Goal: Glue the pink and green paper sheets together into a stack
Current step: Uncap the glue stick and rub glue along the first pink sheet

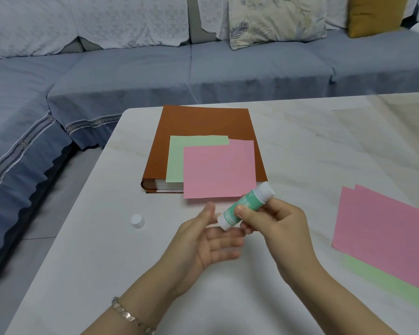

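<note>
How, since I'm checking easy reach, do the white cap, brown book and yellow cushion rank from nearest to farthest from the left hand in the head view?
1. white cap, on the table just left of the left hand.
2. brown book, farther back on the table.
3. yellow cushion, on the sofa, far back right.

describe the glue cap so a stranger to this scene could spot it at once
Find the brown album on the white table. Nearer the person than its left corner, left of the left hand, the cap stands alone. It is small, white, round and loose on bare tabletop; the glue stick is in the right hand.
</note>
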A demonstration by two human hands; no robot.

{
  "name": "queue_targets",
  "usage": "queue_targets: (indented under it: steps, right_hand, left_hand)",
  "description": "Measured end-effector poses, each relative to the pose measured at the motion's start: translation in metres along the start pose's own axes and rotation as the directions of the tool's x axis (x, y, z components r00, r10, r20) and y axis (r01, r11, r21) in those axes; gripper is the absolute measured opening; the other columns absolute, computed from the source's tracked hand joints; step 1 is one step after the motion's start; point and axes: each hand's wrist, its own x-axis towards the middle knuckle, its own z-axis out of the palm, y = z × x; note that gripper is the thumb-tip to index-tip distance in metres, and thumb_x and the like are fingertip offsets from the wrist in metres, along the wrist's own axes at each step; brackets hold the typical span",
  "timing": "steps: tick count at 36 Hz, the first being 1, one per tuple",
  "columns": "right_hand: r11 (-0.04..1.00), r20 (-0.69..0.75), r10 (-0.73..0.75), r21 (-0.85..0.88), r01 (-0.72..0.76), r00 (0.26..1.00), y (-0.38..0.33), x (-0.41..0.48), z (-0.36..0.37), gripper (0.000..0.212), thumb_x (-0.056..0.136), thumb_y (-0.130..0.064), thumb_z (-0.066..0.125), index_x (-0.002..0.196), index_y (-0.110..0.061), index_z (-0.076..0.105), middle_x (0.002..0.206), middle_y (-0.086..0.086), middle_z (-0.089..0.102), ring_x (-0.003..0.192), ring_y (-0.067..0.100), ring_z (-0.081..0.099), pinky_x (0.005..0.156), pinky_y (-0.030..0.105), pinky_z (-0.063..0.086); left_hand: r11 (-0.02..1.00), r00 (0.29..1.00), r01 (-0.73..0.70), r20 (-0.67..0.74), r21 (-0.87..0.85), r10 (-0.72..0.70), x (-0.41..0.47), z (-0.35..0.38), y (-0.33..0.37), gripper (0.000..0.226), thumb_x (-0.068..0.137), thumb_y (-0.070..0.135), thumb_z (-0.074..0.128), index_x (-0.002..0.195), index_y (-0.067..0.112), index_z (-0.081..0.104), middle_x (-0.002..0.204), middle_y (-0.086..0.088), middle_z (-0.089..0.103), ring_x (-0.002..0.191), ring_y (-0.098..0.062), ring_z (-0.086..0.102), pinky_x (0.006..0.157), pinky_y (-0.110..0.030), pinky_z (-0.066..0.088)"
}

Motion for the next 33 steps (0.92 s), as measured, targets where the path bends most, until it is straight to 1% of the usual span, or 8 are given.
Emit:
queue_targets:
  steps: [3,6,11,15,19,23,28,33]
  right_hand:
    - [1.0,0.004,-0.001,-0.024,0.001,1.0,0.001,0.0,-0.001,0.009,0.074,0.002,0.071,0.07,-0.006,0.069,0.05,0.001,0.061,0.045,0.007,0.053,0.05,0.016,0.046]
    - [1.0,-0.006,0.023,0.007,-0.023,1.0,0.001,0.001,-0.001,0.008,0.075,0.001,0.07,0.072,-0.006,0.069,0.05,0.002,0.061,0.047,0.007,0.054,0.052,0.017,0.048]
    - [0.98,-0.016,0.144,0.14,-0.141,0.989,0.005,0.004,0.001,0.004,0.078,0.001,0.067,0.08,-0.001,0.07,0.052,0.0,0.061,0.046,0.006,0.054,0.052,0.015,0.048]
    - [0.973,-0.032,0.17,0.161,-0.163,0.985,0.006,0.006,-0.002,0.004,0.079,0.0,0.067,0.076,-0.002,0.07,0.051,0.001,0.06,0.045,0.006,0.052,0.051,0.015,0.047]
    - [0.976,-0.008,0.162,0.146,-0.159,0.987,0.008,0.004,-0.004,0.003,0.078,-0.001,0.067,0.078,-0.001,0.07,0.053,0.001,0.061,0.045,0.006,0.052,0.052,0.015,0.048]
    - [0.973,-0.012,0.171,0.161,-0.167,0.985,0.009,0.006,-0.004,0.004,0.078,-0.002,0.067,0.078,-0.002,0.07,0.055,0.001,0.063,0.047,0.006,0.054,0.053,0.015,0.048]
    - [0.967,-0.027,0.181,0.188,-0.173,0.983,0.01,0.007,-0.001,0.005,0.079,-0.003,0.066,0.08,-0.003,0.071,0.054,0.002,0.062,0.048,0.006,0.054,0.054,0.015,0.05]
    - [0.973,-0.034,0.163,0.172,-0.155,0.986,0.011,0.008,-0.003,0.004,0.077,-0.002,0.067,0.076,-0.003,0.071,0.054,0.002,0.062,0.047,0.006,0.054,0.052,0.015,0.048]
  left_hand:
    - [0.998,0.998,0.005,-0.067,0.063,-0.001,0.001,0.004,0.001,0.037,0.084,0.033,0.05,0.089,-0.001,0.063,0.065,-0.014,0.066,0.05,-0.013,0.061,0.048,-0.023,0.051]
    - [0.981,0.976,-0.186,-0.102,0.054,0.191,-0.001,0.006,-0.003,0.026,0.074,0.02,0.061,0.09,0.0,0.065,0.07,-0.01,0.069,0.061,-0.014,0.066,0.059,-0.02,0.054]
    - [0.787,0.814,-0.445,-0.173,0.427,0.555,0.001,0.005,-0.014,0.027,0.067,-0.01,0.075,0.082,0.01,0.065,0.08,0.004,0.072,0.077,-0.01,0.069,0.068,-0.016,0.052]
    - [0.916,0.935,-0.276,-0.137,0.291,0.326,0.0,0.01,-0.003,0.024,0.078,0.017,0.066,0.102,0.012,0.065,0.084,-0.008,0.072,0.072,-0.018,0.071,0.062,-0.024,0.056]
    - [0.988,0.989,-0.047,-0.135,0.147,0.067,0.001,0.011,0.002,0.04,0.09,0.033,0.047,0.088,-0.003,0.065,0.065,-0.015,0.067,0.05,-0.017,0.064,0.05,-0.026,0.054]
    - [0.951,0.954,-0.233,-0.141,0.201,0.264,0.002,0.011,-0.003,0.013,0.085,0.01,0.06,0.089,0.002,0.069,0.068,-0.01,0.071,0.061,-0.017,0.068,0.058,-0.021,0.054]
    - [0.629,0.733,-0.529,-0.068,0.569,0.677,0.006,0.001,-0.016,0.023,0.068,0.011,0.079,0.085,0.022,0.068,0.088,0.004,0.07,0.087,-0.014,0.067,0.075,-0.017,0.052]
    - [0.924,0.947,-0.262,-0.113,0.278,0.302,0.004,0.011,-0.006,0.034,0.072,0.03,0.06,0.098,0.009,0.068,0.075,-0.006,0.072,0.066,-0.017,0.069,0.06,-0.025,0.056]
